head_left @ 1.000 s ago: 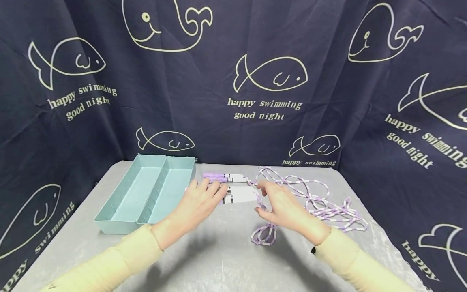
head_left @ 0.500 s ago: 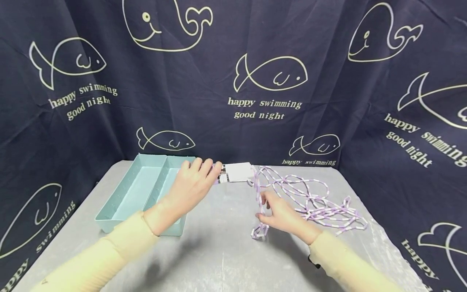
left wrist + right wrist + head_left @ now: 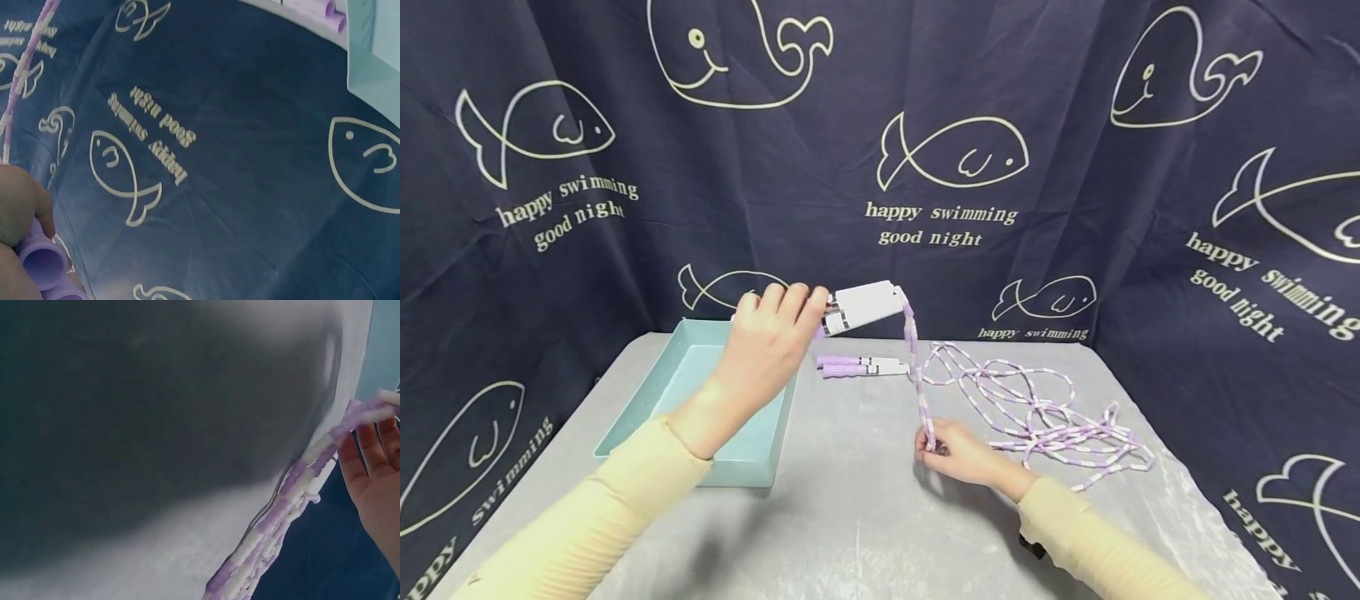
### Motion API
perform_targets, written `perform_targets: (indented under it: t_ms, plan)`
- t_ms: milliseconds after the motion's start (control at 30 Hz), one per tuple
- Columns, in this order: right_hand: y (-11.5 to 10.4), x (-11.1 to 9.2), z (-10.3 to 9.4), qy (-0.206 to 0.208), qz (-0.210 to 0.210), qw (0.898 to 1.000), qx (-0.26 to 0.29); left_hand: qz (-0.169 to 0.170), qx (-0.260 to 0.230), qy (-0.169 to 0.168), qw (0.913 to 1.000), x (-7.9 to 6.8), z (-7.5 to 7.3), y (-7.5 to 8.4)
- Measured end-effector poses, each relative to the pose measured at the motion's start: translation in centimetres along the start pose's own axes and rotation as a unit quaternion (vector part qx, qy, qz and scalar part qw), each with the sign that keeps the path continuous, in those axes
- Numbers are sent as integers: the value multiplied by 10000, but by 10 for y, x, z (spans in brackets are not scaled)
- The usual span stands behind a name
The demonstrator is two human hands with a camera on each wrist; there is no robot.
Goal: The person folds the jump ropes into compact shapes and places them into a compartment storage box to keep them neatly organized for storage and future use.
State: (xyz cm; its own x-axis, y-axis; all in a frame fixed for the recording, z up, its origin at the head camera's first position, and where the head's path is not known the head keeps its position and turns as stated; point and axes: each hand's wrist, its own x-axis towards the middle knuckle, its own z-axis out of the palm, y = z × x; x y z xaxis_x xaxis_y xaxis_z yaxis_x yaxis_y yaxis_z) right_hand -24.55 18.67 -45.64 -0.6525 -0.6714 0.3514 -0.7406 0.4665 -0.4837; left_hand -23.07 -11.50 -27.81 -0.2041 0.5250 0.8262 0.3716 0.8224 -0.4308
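In the head view my left hand [image 3: 775,333] grips a pair of jump rope handles [image 3: 865,306], purple at the grip and white beyond it, raised above the table. Their hollow purple ends [image 3: 44,265] stick out beside the hand in the left wrist view. Beaded purple-and-white rope [image 3: 914,354] drops from the handles' white end to my right hand [image 3: 962,454], which pinches it between thumb and fingers low over the table. The right wrist view has the doubled beaded strands [image 3: 262,531] running across the fingers. My left hand and sleeve cover part of the tray.
A second pair of purple-and-white jump rope handles [image 3: 861,367] lies on the grey table [image 3: 850,533], with its beaded rope [image 3: 1037,408] spread in loose loops to the right. The light-blue tray [image 3: 737,475] stands at the left. Dark fish-printed cloth [image 3: 820,167] hangs behind and at the sides.
My left hand has lifted the handles up and to the left, uncovering the other pair. My right hand has come to pinch the rope and moved lower; the rope between the hands is stretched longer.
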Motion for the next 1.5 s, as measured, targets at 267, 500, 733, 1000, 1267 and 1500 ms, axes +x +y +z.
perform_targets:
  t_ms: [267, 500, 733, 1000, 1267, 1500]
  plan:
    - [-3, -2, -18, -209, 559, 9982, -110, -153, 32, 4, 9999, -2, -3, -13]
    - [-5, 3, -53, -379, 860, 9934, -658, -51, 20, -330, 9994, -11, -4, -19]
    - [-14, 16, -89, -300, 713, 9900, -1180, 413, -228, -725, 9963, -21, -2, -12]
    - [-29, 38, -126, -248, 120, 9824, -1846, 1005, -316, -757, 9915, -29, 8, 5]
    - [-56, 61, -161, -325, 223, 9656, -2570, 1405, -351, -1169, 9825, -30, 11, 25]
    - [-82, 79, -184, -93, 146, 9538, -2998, 1535, -288, -1267, 9796, -31, 17, 37]
